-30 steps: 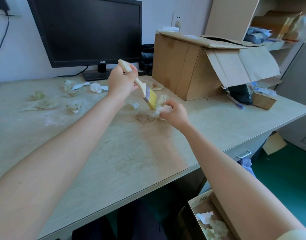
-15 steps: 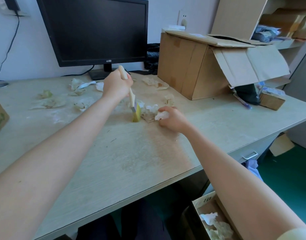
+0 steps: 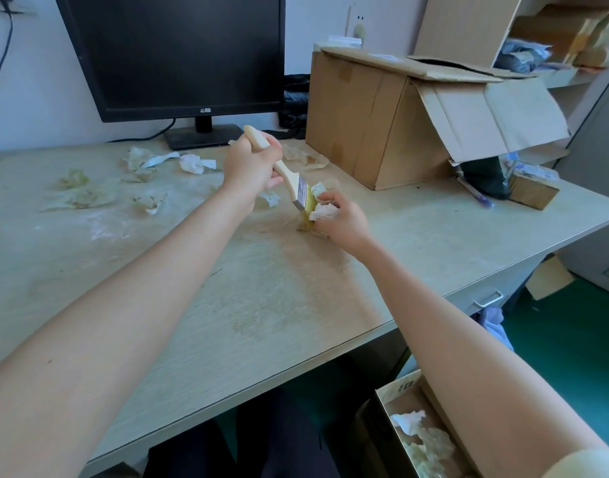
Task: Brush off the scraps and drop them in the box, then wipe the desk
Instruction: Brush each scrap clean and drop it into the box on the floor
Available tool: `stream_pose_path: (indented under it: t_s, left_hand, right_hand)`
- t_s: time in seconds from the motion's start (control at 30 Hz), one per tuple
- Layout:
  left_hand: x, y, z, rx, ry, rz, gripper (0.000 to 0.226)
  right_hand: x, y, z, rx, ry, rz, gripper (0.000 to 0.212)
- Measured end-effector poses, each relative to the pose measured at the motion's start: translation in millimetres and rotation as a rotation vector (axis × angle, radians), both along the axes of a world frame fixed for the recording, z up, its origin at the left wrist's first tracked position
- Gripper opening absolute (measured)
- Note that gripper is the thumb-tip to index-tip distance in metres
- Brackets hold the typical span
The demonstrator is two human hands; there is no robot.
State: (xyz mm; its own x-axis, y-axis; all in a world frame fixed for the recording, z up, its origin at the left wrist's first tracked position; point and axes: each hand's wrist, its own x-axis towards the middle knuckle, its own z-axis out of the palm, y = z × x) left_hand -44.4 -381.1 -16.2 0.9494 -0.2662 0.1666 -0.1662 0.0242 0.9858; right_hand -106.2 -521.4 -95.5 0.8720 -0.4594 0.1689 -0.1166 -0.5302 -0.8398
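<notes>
My left hand [image 3: 249,167] grips the pale wooden handle of a paint brush [image 3: 289,179], its yellow bristles tilted down against the desk [image 3: 227,305]. Right beside the bristles my right hand [image 3: 341,222] is closed on a wad of white paper scraps [image 3: 322,211]. More crumpled scraps [image 3: 79,191] lie scattered across the desk's far left. On the floor at the lower right stands an open cardboard box [image 3: 396,388] holding several scraps; my right forearm hides part of it.
A black monitor [image 3: 175,53] stands at the back of the desk. A large cardboard box [image 3: 375,112] with a hanging flap lies on its side at the back right. A pen [image 3: 477,194] and a small wooden block [image 3: 532,193] lie near the right edge.
The brush swept from my left toward my right hand and now leans against the scraps it holds. My right hand has gathered a bigger wad.
</notes>
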Motion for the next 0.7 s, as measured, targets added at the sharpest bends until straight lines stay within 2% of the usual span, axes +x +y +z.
stream_pose_path:
  t_s: [0.7]
  left_hand:
    - [-32.3, -37.5, 18.3, -0.115, -0.042, -0.059, 0.022]
  right_hand:
    - [-30.8, -31.3, 20.3, 0.053, -0.114, -0.123, 0.044]
